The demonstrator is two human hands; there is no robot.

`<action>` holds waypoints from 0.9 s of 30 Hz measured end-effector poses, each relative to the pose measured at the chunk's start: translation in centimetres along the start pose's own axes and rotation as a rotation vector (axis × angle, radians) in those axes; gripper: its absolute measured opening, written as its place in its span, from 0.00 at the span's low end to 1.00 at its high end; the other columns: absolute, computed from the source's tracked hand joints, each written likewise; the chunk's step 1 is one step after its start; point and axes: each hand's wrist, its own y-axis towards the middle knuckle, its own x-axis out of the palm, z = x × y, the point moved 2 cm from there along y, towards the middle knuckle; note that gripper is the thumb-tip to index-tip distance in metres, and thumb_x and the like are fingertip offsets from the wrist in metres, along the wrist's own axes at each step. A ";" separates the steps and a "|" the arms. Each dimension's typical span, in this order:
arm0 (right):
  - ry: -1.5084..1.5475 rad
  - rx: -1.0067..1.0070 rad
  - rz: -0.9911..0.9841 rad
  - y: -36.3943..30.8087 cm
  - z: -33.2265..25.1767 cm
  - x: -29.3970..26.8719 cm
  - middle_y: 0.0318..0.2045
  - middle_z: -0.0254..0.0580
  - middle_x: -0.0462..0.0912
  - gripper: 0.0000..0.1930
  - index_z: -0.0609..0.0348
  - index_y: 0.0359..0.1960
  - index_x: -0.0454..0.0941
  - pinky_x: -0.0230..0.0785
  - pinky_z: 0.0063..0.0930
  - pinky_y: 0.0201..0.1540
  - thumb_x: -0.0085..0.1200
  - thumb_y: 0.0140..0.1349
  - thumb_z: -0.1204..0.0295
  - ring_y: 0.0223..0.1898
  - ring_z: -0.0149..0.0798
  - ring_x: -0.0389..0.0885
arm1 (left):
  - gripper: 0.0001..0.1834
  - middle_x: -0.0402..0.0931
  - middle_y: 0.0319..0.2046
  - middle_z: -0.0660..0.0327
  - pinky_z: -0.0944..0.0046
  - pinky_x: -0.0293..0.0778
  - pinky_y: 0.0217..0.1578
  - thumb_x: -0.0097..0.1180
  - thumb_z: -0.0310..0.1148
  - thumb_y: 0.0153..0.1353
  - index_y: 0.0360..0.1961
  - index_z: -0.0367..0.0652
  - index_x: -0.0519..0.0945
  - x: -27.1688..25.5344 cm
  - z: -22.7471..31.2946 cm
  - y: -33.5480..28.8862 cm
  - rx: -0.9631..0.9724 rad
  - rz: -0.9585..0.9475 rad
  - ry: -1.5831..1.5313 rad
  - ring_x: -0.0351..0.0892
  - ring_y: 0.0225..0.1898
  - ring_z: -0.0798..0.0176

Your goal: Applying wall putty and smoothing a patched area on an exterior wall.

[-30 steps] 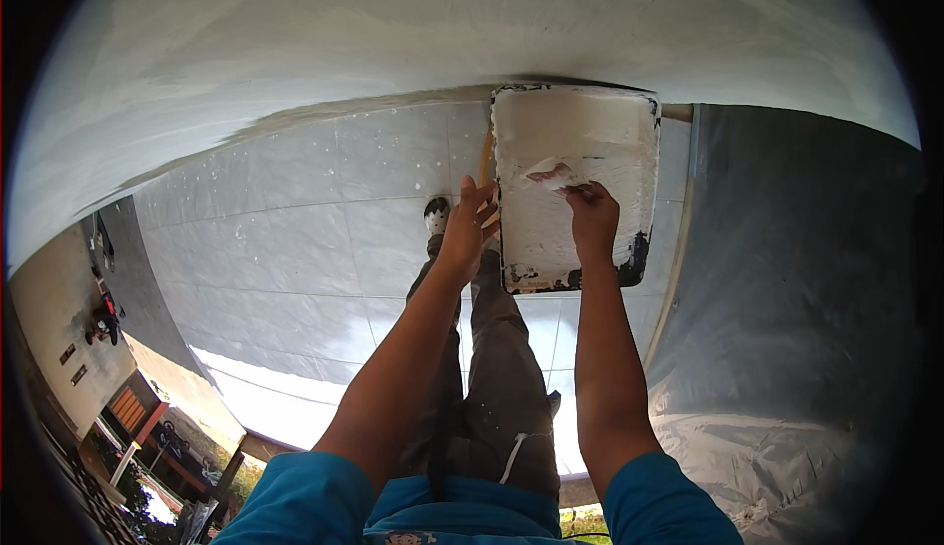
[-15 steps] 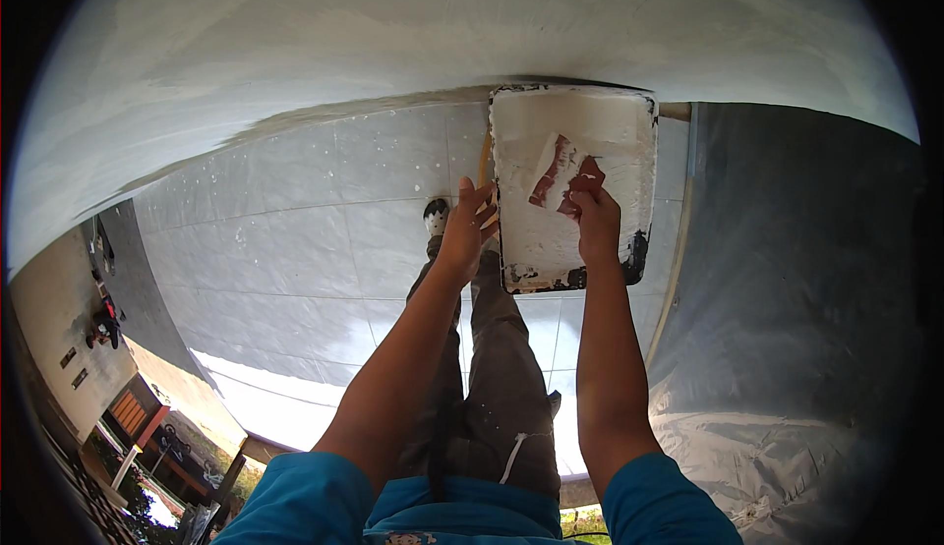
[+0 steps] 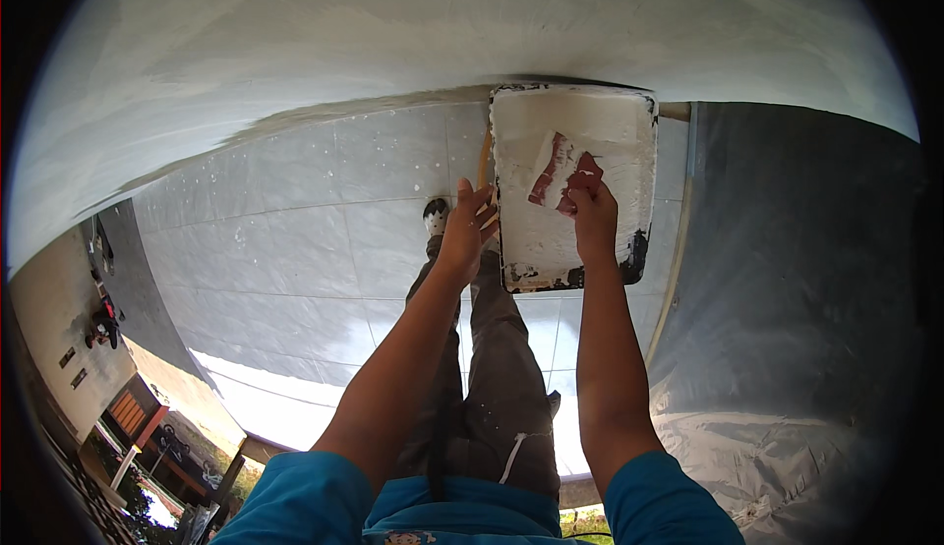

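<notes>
A rectangular dark tray (image 3: pixel 637 255), its inside coated with white paste, lies in front of me beside the wall. In my right hand (image 3: pixel 597 226) is a flat reddish-brown scraper (image 3: pixel 541 189), pinched at its near end. White paste smears the scraper's middle, and it is tilted over the tray. My left hand (image 3: pixel 466 230) is at the tray's left edge, with its thumb up and fingers apart. Those fingertips reach the rim; whether they press on it I cannot tell.
A pale, plaster-streaked wall (image 3: pixel 393 34) curves across the top. Grey floor tiles (image 3: pixel 285 230) carry white splatters. Dark sheeting (image 3: pixel 787 250) covers the right side. A yellowish strip (image 3: pixel 484 160) shows beside the tray's left edge. My shoe (image 3: pixel 436 213) stands below my left hand.
My right hand has shifted slightly left with the scraper still in it. The left hand and the tray look unmoved.
</notes>
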 end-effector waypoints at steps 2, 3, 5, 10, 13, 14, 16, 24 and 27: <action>-0.077 -0.061 0.039 0.0 -0.4 0.6 0.34 0.38 0.83 0.10 0.63 0.42 0.79 0.75 0.26 0.35 0.54 0.61 0.74 0.32 0.31 0.80 | 0.54 0.53 0.74 0.44 0.50 0.56 0.69 0.31 0.72 0.68 0.73 0.28 0.53 -0.3 -0.1 0.1 -0.003 -0.016 0.000 0.56 0.73 0.43; -0.156 -0.123 0.080 0.1 -0.7 0.8 0.31 0.40 0.84 0.09 0.65 0.40 0.79 0.75 0.27 0.33 0.55 0.61 0.73 0.29 0.33 0.81 | 0.54 0.53 0.74 0.44 0.50 0.56 0.69 0.31 0.72 0.68 0.73 0.28 0.53 -0.5 -0.1 0.2 -0.001 -0.014 0.002 0.56 0.73 0.43; -0.217 -0.131 0.123 0.5 -0.6 0.7 0.31 0.40 0.84 0.10 0.65 0.41 0.79 0.74 0.28 0.33 0.55 0.61 0.73 0.29 0.33 0.81 | 0.54 0.53 0.73 0.44 0.50 0.56 0.70 0.31 0.73 0.68 0.73 0.28 0.53 -0.6 -0.1 0.2 0.001 -0.020 -0.003 0.55 0.73 0.43; -0.364 -0.106 0.113 2.3 1.8 -0.1 0.32 0.40 0.84 0.11 0.64 0.43 0.80 0.73 0.29 0.33 0.56 0.61 0.72 0.30 0.33 0.81 | 0.53 0.61 0.70 0.46 0.55 0.57 0.68 0.30 0.73 0.68 0.71 0.30 0.60 0.1 -0.3 0.4 -0.010 0.002 0.005 0.61 0.70 0.48; -0.125 -0.002 -0.042 1.9 1.9 1.7 0.34 0.40 0.84 0.11 0.64 0.43 0.80 0.73 0.28 0.34 0.56 0.60 0.73 0.31 0.32 0.81 | 0.53 0.61 0.69 0.46 0.55 0.57 0.68 0.30 0.73 0.68 0.71 0.30 0.60 -0.3 -0.2 0.3 -0.008 0.003 0.008 0.61 0.70 0.49; -0.090 0.059 -0.122 1.8 1.9 2.1 0.36 0.38 0.84 0.12 0.64 0.45 0.79 0.73 0.27 0.37 0.55 0.61 0.76 0.34 0.32 0.80 | 0.53 0.61 0.69 0.46 0.55 0.57 0.68 0.30 0.73 0.68 0.71 0.30 0.60 -0.3 -0.2 0.3 -0.007 0.006 0.008 0.61 0.70 0.49; -0.055 0.119 -0.201 1.6 1.6 2.5 0.39 0.37 0.83 0.13 0.63 0.47 0.79 0.73 0.26 0.40 0.53 0.61 0.78 0.37 0.31 0.80 | 0.53 0.62 0.69 0.46 0.55 0.57 0.68 0.30 0.72 0.68 0.71 0.30 0.61 -0.4 -0.3 0.4 -0.006 0.007 0.004 0.61 0.70 0.49; 0.039 0.004 -0.087 -0.3 0.4 2.8 0.37 0.36 0.84 0.13 0.64 0.47 0.79 0.72 0.25 0.41 0.56 0.60 0.76 0.36 0.29 0.80 | 0.53 0.62 0.69 0.46 0.56 0.58 0.67 0.31 0.73 0.68 0.70 0.30 0.61 -0.6 -0.2 0.4 -0.021 -0.002 -0.005 0.61 0.70 0.50; 0.053 -0.042 -0.091 -0.1 0.9 2.3 0.38 0.35 0.84 0.13 0.63 0.47 0.79 0.71 0.24 0.42 0.55 0.61 0.76 0.37 0.29 0.79 | 0.53 0.62 0.69 0.46 0.56 0.58 0.67 0.31 0.73 0.67 0.70 0.30 0.61 -0.3 -0.4 0.5 -0.020 0.001 -0.009 0.61 0.69 0.50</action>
